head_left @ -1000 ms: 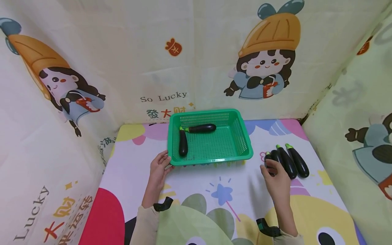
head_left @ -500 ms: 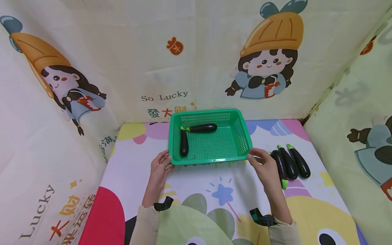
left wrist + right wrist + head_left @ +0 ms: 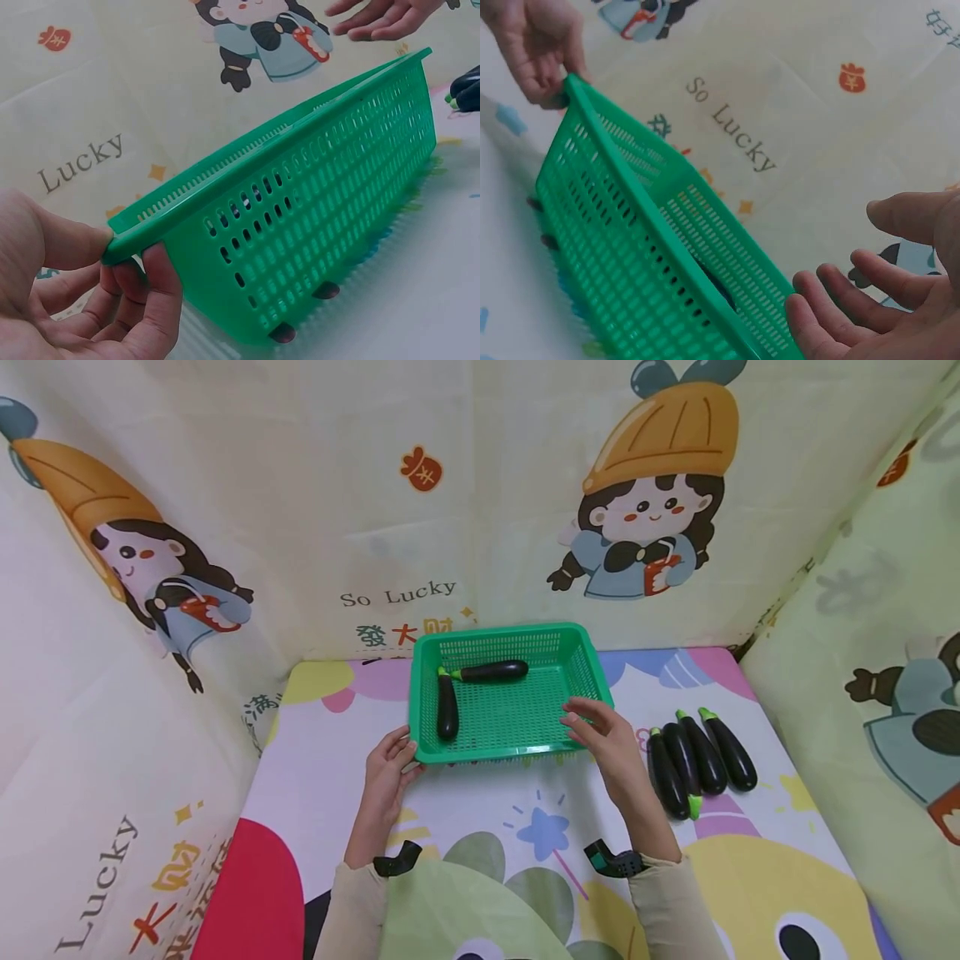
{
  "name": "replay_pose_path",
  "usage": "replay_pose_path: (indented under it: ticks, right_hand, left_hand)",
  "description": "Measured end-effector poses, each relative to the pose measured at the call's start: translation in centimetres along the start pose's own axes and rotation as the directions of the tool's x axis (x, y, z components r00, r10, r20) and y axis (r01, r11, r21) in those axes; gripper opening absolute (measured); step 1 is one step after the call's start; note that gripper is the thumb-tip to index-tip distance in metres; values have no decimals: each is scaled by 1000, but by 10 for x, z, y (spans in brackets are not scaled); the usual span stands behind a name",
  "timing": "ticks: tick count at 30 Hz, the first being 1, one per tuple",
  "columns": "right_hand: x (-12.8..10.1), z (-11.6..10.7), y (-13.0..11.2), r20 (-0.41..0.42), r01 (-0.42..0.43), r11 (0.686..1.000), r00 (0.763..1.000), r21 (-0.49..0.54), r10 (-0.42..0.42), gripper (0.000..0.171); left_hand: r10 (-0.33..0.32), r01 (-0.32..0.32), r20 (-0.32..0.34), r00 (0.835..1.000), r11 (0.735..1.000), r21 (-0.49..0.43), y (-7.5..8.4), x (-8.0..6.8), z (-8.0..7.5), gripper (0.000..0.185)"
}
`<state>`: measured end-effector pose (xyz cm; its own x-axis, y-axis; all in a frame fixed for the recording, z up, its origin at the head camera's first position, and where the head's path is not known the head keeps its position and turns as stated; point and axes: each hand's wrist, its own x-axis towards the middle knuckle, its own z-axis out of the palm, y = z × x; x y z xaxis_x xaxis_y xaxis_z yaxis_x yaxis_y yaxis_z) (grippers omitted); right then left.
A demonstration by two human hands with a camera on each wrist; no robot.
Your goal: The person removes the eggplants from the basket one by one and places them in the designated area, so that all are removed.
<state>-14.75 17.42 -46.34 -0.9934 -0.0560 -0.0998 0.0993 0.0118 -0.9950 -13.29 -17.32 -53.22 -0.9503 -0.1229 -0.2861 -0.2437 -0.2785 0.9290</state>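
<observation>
A green plastic basket (image 3: 495, 752) with slotted walls stands near the back of the table. My left hand (image 3: 386, 768) pinches its front left corner; in the left wrist view the thumb (image 3: 75, 236) lies on top of the rim with fingers curled beneath. Inside the basket, one eggplant (image 3: 447, 706) lies along the left wall and another eggplant (image 3: 495, 672) points rightward behind it. Over the basket's front right corner hovers my right hand (image 3: 615, 752). Its fingers (image 3: 877, 307) are spread and relaxed, with nothing between them and the thumb.
Several more eggplants (image 3: 701, 754) lie side by side on the table right of the basket, close to my right forearm. A printed fabric backdrop (image 3: 510, 543) rises right behind the basket. The cartoon-patterned tabletop (image 3: 330, 727) extends toward me.
My right hand has moved left from the loose eggplants, past the basket's right front corner, to above the basket's right end. My left hand stays at its corner; the basket has stayed put.
</observation>
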Motion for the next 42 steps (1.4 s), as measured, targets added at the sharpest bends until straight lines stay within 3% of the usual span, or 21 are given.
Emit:
replay_pose_path:
  ticks: [9, 20, 31, 42]
  right_hand:
    - [15, 18, 0, 106, -68, 991, 993, 119, 56, 46]
    - [34, 46, 4, 166, -161, 974, 977, 161, 134, 53]
    - [56, 75, 7, 181, -211, 977, 962, 25, 203, 52]
    - [77, 101, 10, 218, -241, 970, 945, -33, 242, 51]
  left_hand:
    - [-2, 2, -14, 1000, 1000, -3, 0, -1, -1, 46]
    - [5, -5, -7, 1000, 1000, -18, -1, -1, 0, 44]
    - [-1, 0, -16, 1000, 1000, -26, -2, -1, 1, 42]
    - [-1, 0, -21, 1000, 1000, -21, 0, -2, 2, 42]
